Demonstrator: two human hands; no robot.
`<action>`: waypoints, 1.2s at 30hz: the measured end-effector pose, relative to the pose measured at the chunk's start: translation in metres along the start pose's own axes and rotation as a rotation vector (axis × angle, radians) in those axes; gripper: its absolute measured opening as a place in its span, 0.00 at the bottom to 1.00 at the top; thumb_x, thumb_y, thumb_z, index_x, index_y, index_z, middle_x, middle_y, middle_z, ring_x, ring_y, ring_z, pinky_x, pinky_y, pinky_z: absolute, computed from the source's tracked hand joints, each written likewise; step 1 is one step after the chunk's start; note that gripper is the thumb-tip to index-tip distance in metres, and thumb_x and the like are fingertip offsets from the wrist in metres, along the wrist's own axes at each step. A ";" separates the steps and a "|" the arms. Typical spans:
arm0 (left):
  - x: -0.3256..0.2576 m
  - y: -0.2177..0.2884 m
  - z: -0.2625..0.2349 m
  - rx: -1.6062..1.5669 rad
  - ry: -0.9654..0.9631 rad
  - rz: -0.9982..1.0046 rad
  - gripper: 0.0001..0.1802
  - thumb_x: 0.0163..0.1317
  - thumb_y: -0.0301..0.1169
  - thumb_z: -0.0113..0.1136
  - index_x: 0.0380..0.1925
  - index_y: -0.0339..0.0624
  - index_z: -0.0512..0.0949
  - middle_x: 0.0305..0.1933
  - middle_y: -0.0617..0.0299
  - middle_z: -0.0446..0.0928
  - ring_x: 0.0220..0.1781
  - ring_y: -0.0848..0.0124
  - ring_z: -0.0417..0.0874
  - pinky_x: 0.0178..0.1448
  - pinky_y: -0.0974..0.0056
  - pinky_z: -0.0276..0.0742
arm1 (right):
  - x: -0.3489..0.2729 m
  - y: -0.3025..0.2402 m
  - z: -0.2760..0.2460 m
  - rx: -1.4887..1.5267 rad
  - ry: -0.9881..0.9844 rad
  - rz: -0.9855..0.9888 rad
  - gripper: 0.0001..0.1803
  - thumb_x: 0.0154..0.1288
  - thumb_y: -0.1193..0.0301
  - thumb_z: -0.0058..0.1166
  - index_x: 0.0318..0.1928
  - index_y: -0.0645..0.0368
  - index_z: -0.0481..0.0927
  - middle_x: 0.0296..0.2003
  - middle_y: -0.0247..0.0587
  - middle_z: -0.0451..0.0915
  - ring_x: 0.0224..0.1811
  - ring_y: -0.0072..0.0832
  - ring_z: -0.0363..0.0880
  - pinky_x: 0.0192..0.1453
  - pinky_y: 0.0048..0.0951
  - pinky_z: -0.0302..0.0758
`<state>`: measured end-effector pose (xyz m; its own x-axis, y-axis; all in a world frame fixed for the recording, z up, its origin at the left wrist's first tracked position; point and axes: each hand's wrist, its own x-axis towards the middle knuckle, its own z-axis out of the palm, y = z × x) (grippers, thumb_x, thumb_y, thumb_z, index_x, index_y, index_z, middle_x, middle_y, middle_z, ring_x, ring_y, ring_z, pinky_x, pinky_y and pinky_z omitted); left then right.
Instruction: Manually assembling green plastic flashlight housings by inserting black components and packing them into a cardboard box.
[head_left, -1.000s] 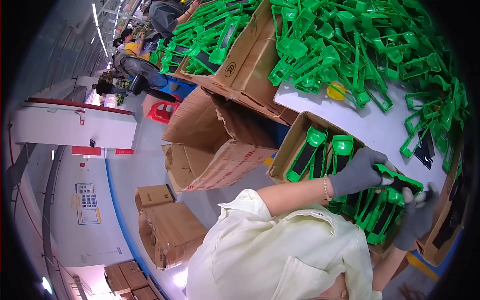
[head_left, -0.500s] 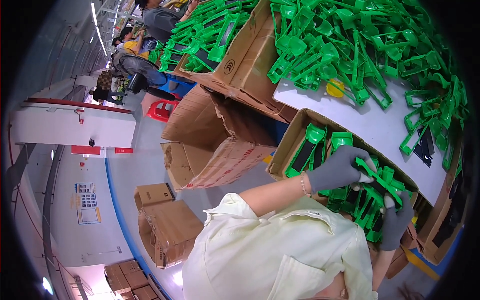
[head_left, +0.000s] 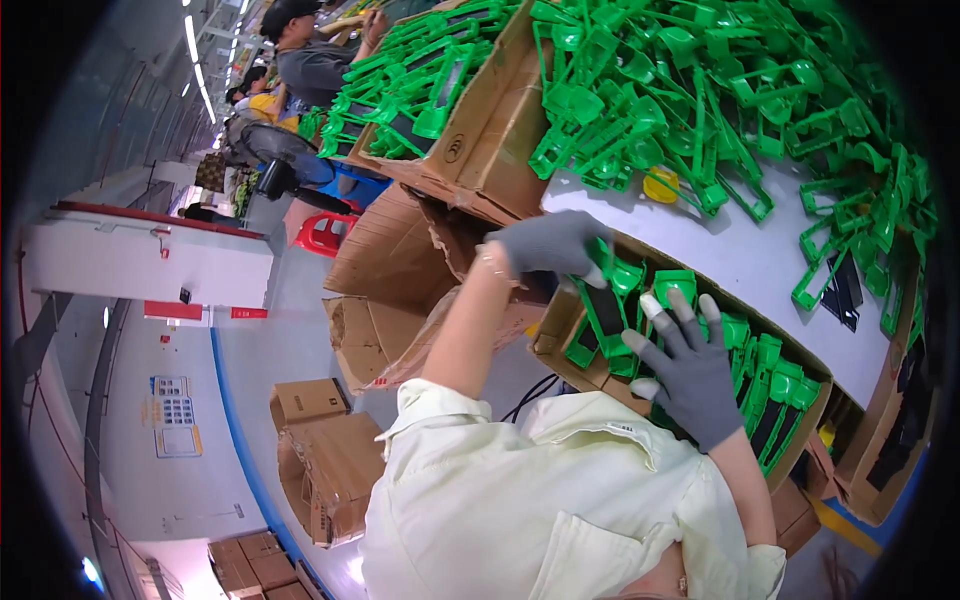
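Head view, tilted. The person wears a pale yellow shirt (head_left: 540, 500) and grey knit gloves on both hands.

The left hand (head_left: 550, 245) rests at the near end of an open cardboard box (head_left: 560, 335) that sits below the edge of the white desk (head_left: 760, 265). Its fingers curl over the top of a green plastic part (head_left: 605, 300) with a dark panel, standing at the end of the box. The grip is narrow and closed onto the upper edge of that part.

The right hand (head_left: 690, 370) lies flat over the packed row of green plastic parts (head_left: 770, 385) in the same box, fingers spread wide and pressing on their tops; it grips nothing. The white fingertips (head_left: 650, 305) of the glove point toward the desk.

The parts in the box stand upright, side by side, filling it from the left hand to its far end.

On the desk lies a loose heap of green plastic frames (head_left: 720, 90), with a small yellow piece (head_left: 662, 185) among them. A second cardboard carton (head_left: 470, 110) full of green frames stands beside the desk. Flattened and empty brown boxes (head_left: 320, 460) lie on the floor. Another person in a dark cap (head_left: 300, 40) sits at the far end of the row.
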<state>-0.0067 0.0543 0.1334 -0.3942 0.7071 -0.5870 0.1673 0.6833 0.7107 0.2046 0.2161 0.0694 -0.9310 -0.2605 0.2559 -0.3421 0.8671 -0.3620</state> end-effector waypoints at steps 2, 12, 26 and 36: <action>0.017 -0.008 0.013 0.203 0.025 0.007 0.21 0.47 0.28 0.66 0.42 0.29 0.74 0.28 0.55 0.78 0.24 0.71 0.80 0.28 0.67 0.77 | -0.004 0.005 0.016 0.027 -0.072 0.057 0.33 0.44 0.48 0.59 0.51 0.49 0.76 0.62 0.40 0.65 0.69 0.43 0.55 0.71 0.55 0.45; 0.037 -0.024 0.106 0.774 0.420 0.227 0.24 0.45 0.36 0.67 0.42 0.42 0.71 0.37 0.51 0.74 0.42 0.53 0.78 0.41 0.54 0.76 | -0.033 -0.014 0.020 -0.040 -0.039 0.179 0.37 0.47 0.50 0.59 0.56 0.56 0.71 0.63 0.44 0.63 0.67 0.51 0.55 0.67 0.57 0.52; 0.064 0.016 0.042 0.586 0.878 0.425 0.12 0.51 0.29 0.64 0.38 0.49 0.80 0.40 0.60 0.78 0.44 0.58 0.77 0.46 0.59 0.75 | -0.051 0.035 -0.043 0.033 0.399 0.448 0.18 0.53 0.60 0.59 0.44 0.52 0.77 0.46 0.39 0.75 0.52 0.39 0.71 0.57 0.42 0.65; 0.151 0.079 0.004 0.942 1.176 0.554 0.16 0.50 0.39 0.66 0.40 0.49 0.80 0.42 0.60 0.79 0.48 0.58 0.74 0.48 0.58 0.74 | -0.141 0.098 -0.074 0.019 0.685 0.944 0.13 0.58 0.73 0.57 0.44 0.61 0.77 0.45 0.41 0.78 0.52 0.35 0.75 0.56 0.32 0.69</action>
<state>-0.0492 0.2155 0.0989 -0.4667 0.6722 0.5747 0.8142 0.5803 -0.0175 0.3118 0.3696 0.0645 -0.5552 0.7734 0.3060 0.4420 0.5860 -0.6791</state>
